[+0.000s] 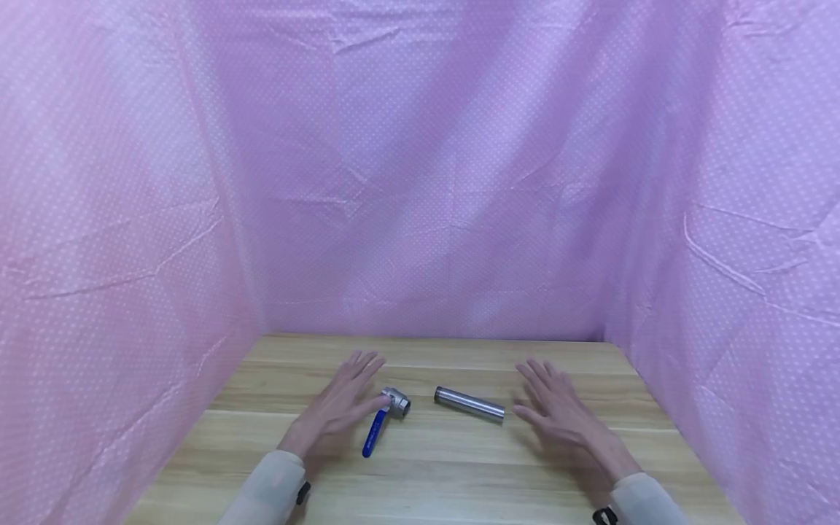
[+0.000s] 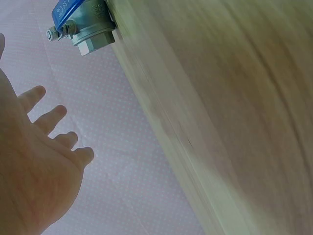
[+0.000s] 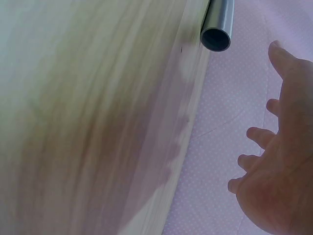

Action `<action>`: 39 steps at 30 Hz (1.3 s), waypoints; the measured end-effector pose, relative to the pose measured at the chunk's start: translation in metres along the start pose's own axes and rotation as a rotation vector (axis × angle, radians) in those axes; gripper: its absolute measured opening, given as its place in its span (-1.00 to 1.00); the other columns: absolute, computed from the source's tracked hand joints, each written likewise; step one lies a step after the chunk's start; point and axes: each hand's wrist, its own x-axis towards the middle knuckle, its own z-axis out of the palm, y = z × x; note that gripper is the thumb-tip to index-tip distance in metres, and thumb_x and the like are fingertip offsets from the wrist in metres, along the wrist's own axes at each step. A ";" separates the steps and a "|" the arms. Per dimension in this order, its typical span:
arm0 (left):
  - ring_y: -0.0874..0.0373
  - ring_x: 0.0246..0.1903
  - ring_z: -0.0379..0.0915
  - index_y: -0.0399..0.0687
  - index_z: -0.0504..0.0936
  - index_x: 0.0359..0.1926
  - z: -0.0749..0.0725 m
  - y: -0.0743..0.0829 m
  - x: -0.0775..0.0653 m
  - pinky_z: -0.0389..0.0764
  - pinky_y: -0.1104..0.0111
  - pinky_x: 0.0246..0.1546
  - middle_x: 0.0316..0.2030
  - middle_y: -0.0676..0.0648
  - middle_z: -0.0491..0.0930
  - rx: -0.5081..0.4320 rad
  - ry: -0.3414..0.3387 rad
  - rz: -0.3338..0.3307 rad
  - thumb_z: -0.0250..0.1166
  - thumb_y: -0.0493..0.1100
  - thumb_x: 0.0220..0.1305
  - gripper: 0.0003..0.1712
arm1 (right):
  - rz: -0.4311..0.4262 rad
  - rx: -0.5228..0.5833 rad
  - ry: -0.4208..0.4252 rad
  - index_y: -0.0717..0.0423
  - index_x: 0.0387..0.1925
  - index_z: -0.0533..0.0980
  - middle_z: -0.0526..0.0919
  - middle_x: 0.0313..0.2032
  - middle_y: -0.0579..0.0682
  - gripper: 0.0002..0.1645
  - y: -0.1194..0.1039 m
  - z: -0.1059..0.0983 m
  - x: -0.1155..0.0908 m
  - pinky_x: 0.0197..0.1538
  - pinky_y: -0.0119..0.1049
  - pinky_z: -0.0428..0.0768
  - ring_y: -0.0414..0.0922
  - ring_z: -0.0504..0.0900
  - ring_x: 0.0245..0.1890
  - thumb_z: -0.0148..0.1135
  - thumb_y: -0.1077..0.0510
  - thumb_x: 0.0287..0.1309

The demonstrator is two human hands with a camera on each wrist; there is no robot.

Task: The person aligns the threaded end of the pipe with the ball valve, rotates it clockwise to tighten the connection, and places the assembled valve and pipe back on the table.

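Observation:
A metal ball valve [image 1: 399, 402] with a blue lever handle [image 1: 374, 434] lies on the wooden table, left of the middle. My left hand [image 1: 337, 403] is just left of it, fingers spread and straight, the thumb overlapping the valve's edge in the head view. The left wrist view shows the valve [image 2: 95, 24] apart from the palm. To the valve's right lies a plain steel pipe [image 1: 469, 404], slightly slanted. My right hand [image 1: 558, 408] hovers to the right of the pipe with its fingers extended. In the right wrist view the pipe's open end [image 3: 216, 39] faces the camera.
The light wooden tabletop [image 1: 446, 481] reaches back to a pink dotted cloth [image 1: 433, 219]. More of this cloth hangs along the left and right sides. A dark band [image 1: 604, 516] shows at the right wrist, near the pale sleeve.

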 end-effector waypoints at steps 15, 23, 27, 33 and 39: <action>-0.27 0.83 -0.06 0.23 0.13 0.83 0.008 0.007 -0.002 0.08 -0.52 0.80 0.83 -0.13 0.07 -0.217 -0.118 -0.105 0.20 0.42 0.64 -0.03 | 0.070 0.116 -0.137 -0.13 0.85 0.04 0.02 0.83 0.17 0.07 -0.012 0.009 -0.003 0.85 0.58 -0.15 0.39 -0.09 0.84 0.21 -0.42 0.60; -0.31 0.75 0.18 0.17 0.24 0.79 0.013 0.006 -0.001 0.21 -0.53 0.76 0.78 -0.14 0.24 -0.296 -0.150 -0.140 0.24 0.42 0.61 -0.05 | 0.113 0.161 -0.216 -0.28 0.86 0.00 -0.03 0.85 0.12 0.10 -0.018 0.015 -0.002 0.86 0.53 -0.10 0.31 -0.10 0.86 0.16 -0.52 0.57; -0.31 0.72 0.25 0.14 0.26 0.78 0.015 0.004 -0.001 0.25 -0.54 0.74 0.75 -0.15 0.30 -0.314 -0.173 -0.150 0.23 0.42 0.63 -0.06 | 0.132 0.220 -0.215 -0.33 0.84 0.08 0.11 0.83 0.14 0.09 -0.021 0.018 -0.001 0.84 0.56 0.01 0.32 0.04 0.83 0.23 -0.53 0.52; -0.33 0.73 0.22 0.15 0.26 0.79 0.018 0.003 0.002 0.22 -0.58 0.72 0.75 -0.15 0.30 -0.322 -0.214 -0.159 0.23 0.46 0.60 -0.03 | 0.144 0.347 -0.216 -0.12 0.80 0.19 0.45 0.68 0.11 0.09 -0.024 0.024 0.004 0.82 0.40 0.28 0.21 0.43 0.69 0.34 -0.43 0.50; -0.36 0.67 0.33 0.04 0.33 0.75 0.019 0.001 0.007 0.32 -0.54 0.71 0.68 -0.25 0.42 -0.319 -0.240 -0.131 0.26 0.42 0.58 -0.03 | 0.127 0.384 -0.209 0.05 0.75 0.26 0.60 0.56 0.16 0.04 -0.024 0.028 0.010 0.77 0.35 0.40 0.18 0.58 0.58 0.41 -0.30 0.51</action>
